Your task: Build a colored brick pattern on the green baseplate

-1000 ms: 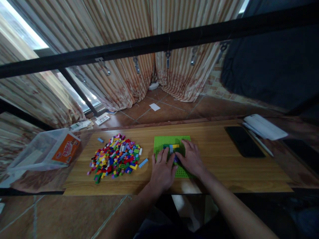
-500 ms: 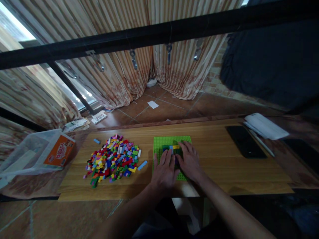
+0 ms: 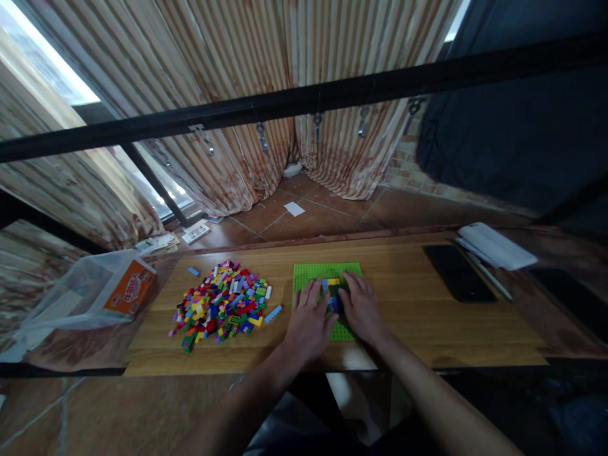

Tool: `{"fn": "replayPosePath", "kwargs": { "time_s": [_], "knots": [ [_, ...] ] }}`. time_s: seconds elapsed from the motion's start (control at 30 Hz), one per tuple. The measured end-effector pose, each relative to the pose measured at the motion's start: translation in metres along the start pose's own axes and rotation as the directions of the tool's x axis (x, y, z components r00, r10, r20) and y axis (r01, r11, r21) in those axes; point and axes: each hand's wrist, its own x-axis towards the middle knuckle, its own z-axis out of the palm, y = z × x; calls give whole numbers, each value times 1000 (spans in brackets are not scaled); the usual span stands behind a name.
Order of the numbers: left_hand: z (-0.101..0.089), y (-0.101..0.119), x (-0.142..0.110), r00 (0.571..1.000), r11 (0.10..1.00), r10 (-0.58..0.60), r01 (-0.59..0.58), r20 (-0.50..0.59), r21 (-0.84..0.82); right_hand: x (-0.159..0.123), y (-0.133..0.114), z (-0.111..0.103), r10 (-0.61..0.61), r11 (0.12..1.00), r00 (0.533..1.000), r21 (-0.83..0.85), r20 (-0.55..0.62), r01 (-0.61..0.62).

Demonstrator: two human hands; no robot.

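A green studded baseplate (image 3: 304, 271) lies on the wooden tabletop in front of me. A low group of building bricks (image 3: 334, 282) stands on it, with yellow, light blue, dark green and dark blue showing. My left hand (image 3: 308, 320) is bent round the left side of the bricks, thumb toward their near end. From the right, my right hand (image 3: 363, 307) curls its fingers and thumb against them. Both hands cover part of the group, so its full shape and the exact fingertip contacts are hidden.
Left of the baseplate is a heap of loose coloured bricks (image 3: 223, 301), with a light blue brick (image 3: 273, 313) beside it. A clear plastic box (image 3: 90, 291) stands at the far left. Rightward lie a black phone (image 3: 458, 272) and a white packet (image 3: 496, 246). A dark rail (image 3: 285, 107) crosses beyond.
The head view has shifted slightly. My left hand has slid a little left and its fingers have drawn back, uncovering more of the bricks between the hands. My right hand stays beside them.
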Motion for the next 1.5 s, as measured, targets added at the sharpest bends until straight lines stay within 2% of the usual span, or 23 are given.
{"fn": "replayPosePath", "kwargs": {
  "time_s": [0.13,0.23,0.3,0.43,0.57,0.8,0.97,1.3,1.5],
  "knots": [
    [-5,-17,4,971,968,-192,163,-141,-193,7,8,-11,7,995,999,95,-54,-2],
    [-2,-30,6,930,884,-343,272,-130,-381,10,13,-16,-1,994,997,113,-78,10],
    [0,-33,4,919,843,-376,287,-117,-455,10,12,-17,-12,995,998,98,-66,19],
    [0,-28,-10,924,823,-370,276,-100,-497,7,5,-16,-80,996,997,46,-1,80],
    [-7,-27,-31,929,846,-348,253,-126,-469,4,2,-11,-113,994,993,12,35,112],
    [-22,-59,-74,917,893,-338,242,-211,-379,1,8,1,-104,992,994,-69,44,107],
    [-29,-74,-100,889,896,-366,256,-276,-363,0,9,5,-70,994,996,-85,46,74],
    [-25,-80,-105,861,879,-414,295,-295,-374,3,6,10,58,994,996,-96,66,-52],
    [-29,-78,-105,857,865,-419,277,-300,-417,3,8,9,44,995,996,-96,82,-36]
  ]
}}
